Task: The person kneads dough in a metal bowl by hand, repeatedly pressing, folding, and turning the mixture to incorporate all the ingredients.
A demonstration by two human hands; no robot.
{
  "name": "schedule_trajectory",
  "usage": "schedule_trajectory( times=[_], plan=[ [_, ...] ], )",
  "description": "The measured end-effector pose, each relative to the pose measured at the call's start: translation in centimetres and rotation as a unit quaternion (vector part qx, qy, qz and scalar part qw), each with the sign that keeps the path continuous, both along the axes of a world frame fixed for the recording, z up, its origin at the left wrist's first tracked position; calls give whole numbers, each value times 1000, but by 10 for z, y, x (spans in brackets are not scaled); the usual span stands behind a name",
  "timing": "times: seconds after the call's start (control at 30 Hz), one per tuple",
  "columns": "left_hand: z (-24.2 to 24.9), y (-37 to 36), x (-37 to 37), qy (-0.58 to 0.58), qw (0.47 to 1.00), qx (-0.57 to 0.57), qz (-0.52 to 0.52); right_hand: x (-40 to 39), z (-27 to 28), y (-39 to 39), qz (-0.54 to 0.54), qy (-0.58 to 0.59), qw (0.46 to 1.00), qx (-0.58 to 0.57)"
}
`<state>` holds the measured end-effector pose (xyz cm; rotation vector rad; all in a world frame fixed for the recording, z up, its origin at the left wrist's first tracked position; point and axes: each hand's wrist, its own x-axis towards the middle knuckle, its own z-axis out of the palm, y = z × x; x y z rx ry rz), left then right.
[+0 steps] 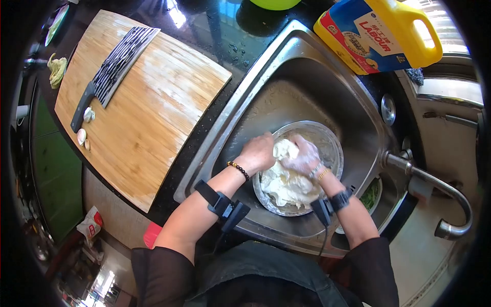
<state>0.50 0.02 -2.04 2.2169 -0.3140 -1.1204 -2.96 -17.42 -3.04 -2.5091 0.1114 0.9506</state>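
A steel bowl stands in the sink, holding a soft, lumpy white mass that looks like wet dough. My left hand, with a dark beaded bracelet at its wrist, is closed at the bowl's left rim on the edge of a raised lump. Opposite it, my right hand curls its fingers around the same lump; a whitish film or thin glove covers it. The fingertips of both hands are partly hidden by the dough and by the hands themselves.
The steel sink has a curved faucet at right and a smaller basin with greens. A cutting board at left bears a cleaver and garlic cloves. A yellow detergent jug stands behind.
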Motion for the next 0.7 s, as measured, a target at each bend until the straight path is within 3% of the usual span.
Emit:
schedule_trajectory(
  times=[0.17, 0.27, 0.33, 0.47, 0.6, 0.7],
  plan=[
    [7, 1, 0, -10, 1000, -3, 4, -32, 59, -30, -172, -166, 968, 74],
    [0, -1, 0, -27, 999, -9, 26, -51, 81, -40, -153, -236, 957, 67],
    [1, -1, 2, -27, 1000, -4, 3, -68, 82, -45, -112, -250, 962, 2],
    [5, -1, 3, -24, 1000, -13, 10, -78, 105, -31, 60, -195, 976, -72],
    [2, -1, 2, -21, 999, -8, 24, -88, 96, -10, 101, -104, 982, -118],
    [-1, 0, 1, -24, 999, -10, 28, -89, 90, 5, 128, 75, 971, -185]
  ],
)
